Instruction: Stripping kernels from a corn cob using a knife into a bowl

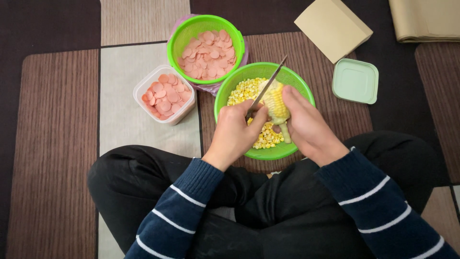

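We are gripping the slim steel knife (pixel 266 85) in our left hand (pixel 235 130), our right hand (pixel 306 125) clasping the yellow corn cob (pixel 277 104) over the green plastic basket (pixel 306 88); blade is best angled away from fingers

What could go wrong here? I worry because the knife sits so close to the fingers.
The knife in the left hand lies against the corn cob gripped by the right hand; a slip could likely nick those fingers. Pressing on the cob over the green bowl might tip it and scatter the kernels onto the mat.
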